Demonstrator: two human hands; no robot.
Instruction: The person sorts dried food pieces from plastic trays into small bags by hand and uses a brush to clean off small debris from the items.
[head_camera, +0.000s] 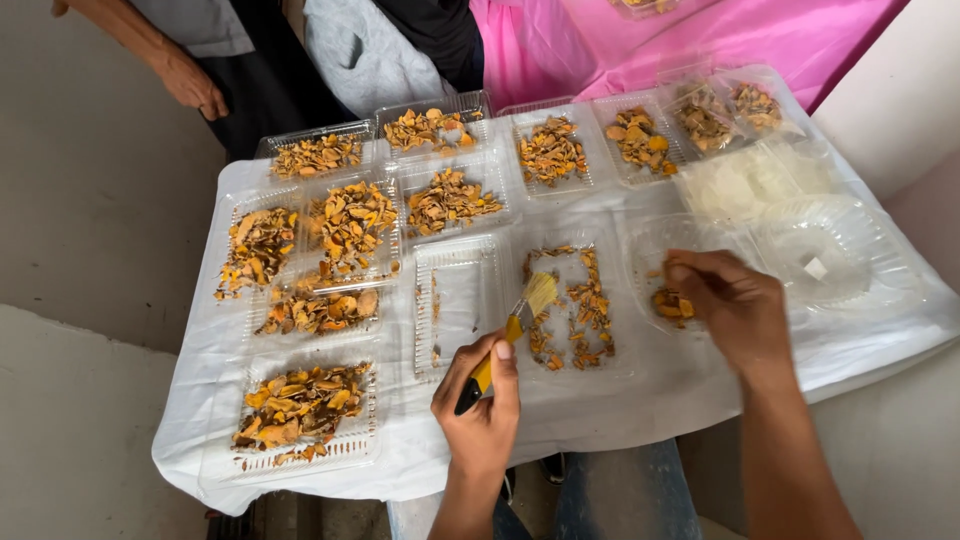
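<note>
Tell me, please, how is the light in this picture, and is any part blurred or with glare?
Head view: soft, even light with faint shadows; weak glare on the clear plastic trays and the white cover; the right hand is slightly motion-blurred; the left hand with the brush is sharp; straight table edges bend a little toward the frame corners.

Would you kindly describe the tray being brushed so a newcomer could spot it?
On the white-covered table, find the near row of clear trays. The tray being brushed lies under the left hand's brush; unlike its heaped neighbours, its orange pieces ring a bare middle.
</note>
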